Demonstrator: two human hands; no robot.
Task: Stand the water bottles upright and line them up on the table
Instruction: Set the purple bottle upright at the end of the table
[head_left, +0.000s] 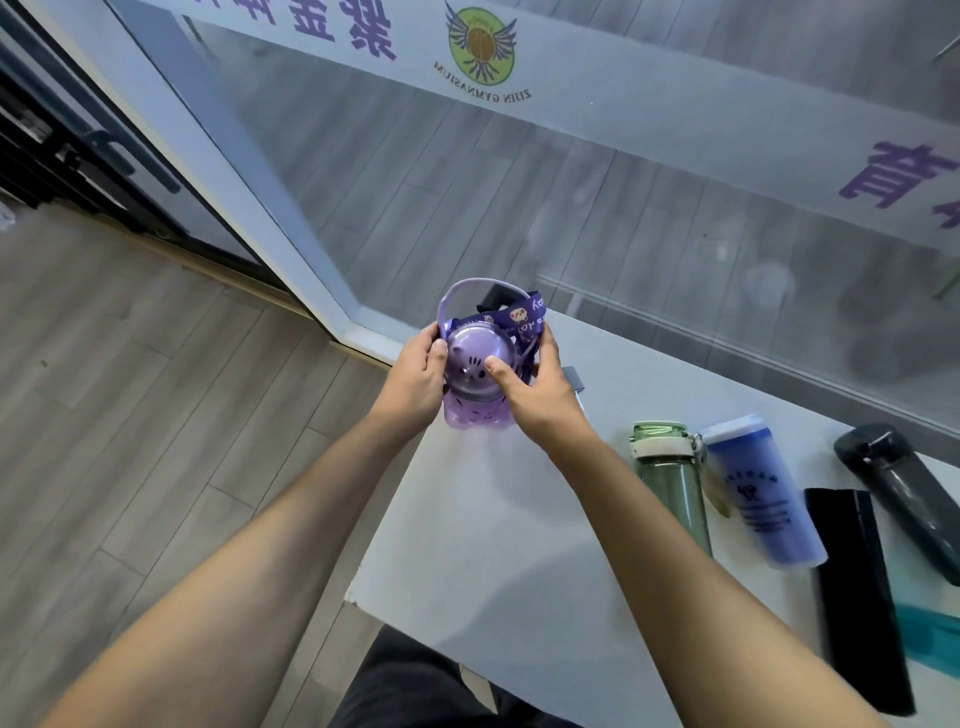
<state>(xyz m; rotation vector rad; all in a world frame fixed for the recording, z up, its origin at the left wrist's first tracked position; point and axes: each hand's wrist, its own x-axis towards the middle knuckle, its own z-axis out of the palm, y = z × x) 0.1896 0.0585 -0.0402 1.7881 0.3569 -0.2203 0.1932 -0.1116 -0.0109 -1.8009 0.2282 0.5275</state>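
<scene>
A purple bottle (475, 371) with a domed cat-face lid and a printed purple strap stands upright near the far left corner of the white table (498, 545). My left hand (415, 376) grips its left side and my right hand (535, 389) its right side, thumb on the lid. Lying flat to the right are a green clear bottle (670, 478), a blue tumbler (761, 493), a dark grey bottle (898, 493) and a black bottle (857, 592). A teal bottle (930, 631) shows partly at the right edge.
A glass wall with purple lettering and a round logo (482, 45) runs directly behind the table. Wooden floor (130, 389) lies to the left, past the table's left edge. A small grey-capped object (574, 379) peeks out behind my right hand.
</scene>
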